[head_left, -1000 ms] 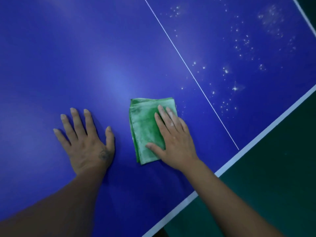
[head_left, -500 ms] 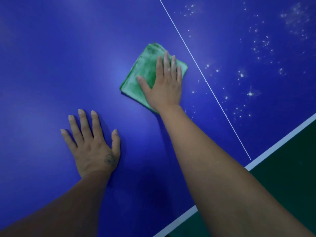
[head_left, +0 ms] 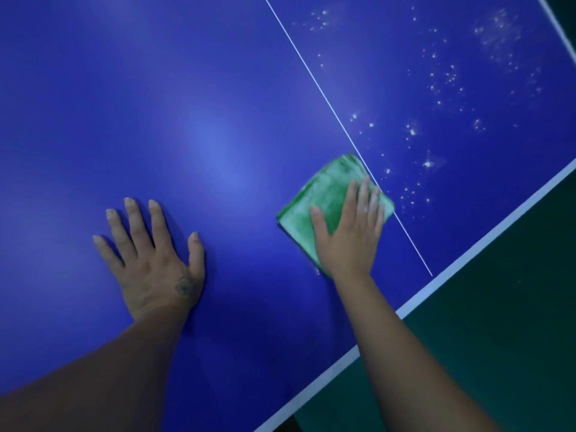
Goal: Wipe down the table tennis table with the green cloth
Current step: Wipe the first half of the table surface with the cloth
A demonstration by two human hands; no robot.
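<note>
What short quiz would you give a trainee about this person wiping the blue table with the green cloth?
1. True or false: the left hand lies flat on the blue table tennis table and holds nothing.
2. Where does the right hand press the folded green cloth?
A) at the thin white line
B) at the table's far corner
C) on the floor
3. Fill in: seen from the head camera, the white specks lie mostly to the ___ of that line.

Key: 1 true; 2 A; 3 right.
</note>
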